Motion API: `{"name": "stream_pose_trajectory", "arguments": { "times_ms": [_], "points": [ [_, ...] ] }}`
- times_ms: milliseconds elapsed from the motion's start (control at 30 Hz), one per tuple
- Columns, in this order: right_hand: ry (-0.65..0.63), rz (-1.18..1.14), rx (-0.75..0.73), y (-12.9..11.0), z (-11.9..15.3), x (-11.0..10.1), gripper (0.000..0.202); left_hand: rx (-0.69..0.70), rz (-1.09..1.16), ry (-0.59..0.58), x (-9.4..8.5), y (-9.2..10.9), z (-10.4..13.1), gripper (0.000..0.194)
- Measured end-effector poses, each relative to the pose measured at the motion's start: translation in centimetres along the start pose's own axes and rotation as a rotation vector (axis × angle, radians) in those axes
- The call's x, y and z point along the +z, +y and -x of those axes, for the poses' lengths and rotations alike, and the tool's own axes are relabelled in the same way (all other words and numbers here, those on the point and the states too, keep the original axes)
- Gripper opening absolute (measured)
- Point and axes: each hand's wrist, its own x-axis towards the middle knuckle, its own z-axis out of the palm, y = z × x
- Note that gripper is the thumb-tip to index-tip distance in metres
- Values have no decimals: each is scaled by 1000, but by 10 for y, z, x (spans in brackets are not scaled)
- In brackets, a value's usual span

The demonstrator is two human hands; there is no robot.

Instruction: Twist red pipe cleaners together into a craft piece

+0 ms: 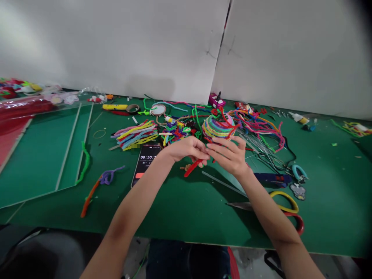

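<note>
Fingers of your left hand point(187, 151) and right hand point(229, 155) pinch a red pipe cleaner point(192, 167) together — held just above the green surface point(188, 209), beside the phone point(146, 162).

A red pipe cleaner point(192, 167) is pinched between the left hand point(186, 150) and the right hand point(231, 155), which meet above the green table point(186, 209). Just beyond the fingers a striped, multicoloured ball point(217, 126) of wound pipe cleaners is seen. A phone point(147, 162) showing a timer lies left of the hands, with a bundle of straight pipe cleaners point(135, 135) farther left. Scissors point(283, 209) with yellow and red handles are laid near the right forearm.
</note>
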Motion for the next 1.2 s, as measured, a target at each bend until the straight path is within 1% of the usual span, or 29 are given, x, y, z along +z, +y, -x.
{"name": "stream_pose_trajectory", "arguments": {
  "times_ms": [33, 67, 133, 200, 233, 300, 467, 633, 700, 800, 900, 1067, 1200],
  "points": [
    [-4, -36, -11, 0, 1, -2, 22, -10, 14, -65, 0, -1, 0, 22],
    [-36, -103, 16, -1, 2, -3, 20, -17, 27, -122, -1, -1, 0, 25],
    [-180, -302, 172, -2, 4, -6, 12, -22, 45, -203, -1, -1, 1, 27],
    [-353, -494, 353, -3, 4, -9, 6, -19, 46, -233, 0, -1, 3, 27],
    [-408, -549, 413, -4, 4, -10, 6, -17, 43, -237, 0, -1, 4, 27],
    [-450, -592, 447, -3, 3, -10, 9, -12, 36, -241, 1, -1, 5, 26],
    [-435, -555, 363, 0, 2, -7, 14, -3, -9, -244, -1, -1, 5, 24],
    [-413, -451, 223, -1, 0, -6, 25, 1, -94, -155, -10, 1, 8, 20],
    [-413, -434, 199, -1, -1, -6, 26, -1, -134, -111, -12, 1, 10, 19],
    [-427, -436, 221, 0, -2, -6, 25, 16, -144, -62, -15, 1, 10, 17],
    [-430, -399, 245, 3, 0, -6, 25, 44, -142, -52, -16, 0, 10, 17],
    [-347, -311, 199, 6, 7, -6, 31, 106, -133, -36, -17, 1, 12, 9],
    [-340, -289, 258, 7, 13, -4, 29, 109, -141, 0, -17, 2, 12, 6]
  ]
}}
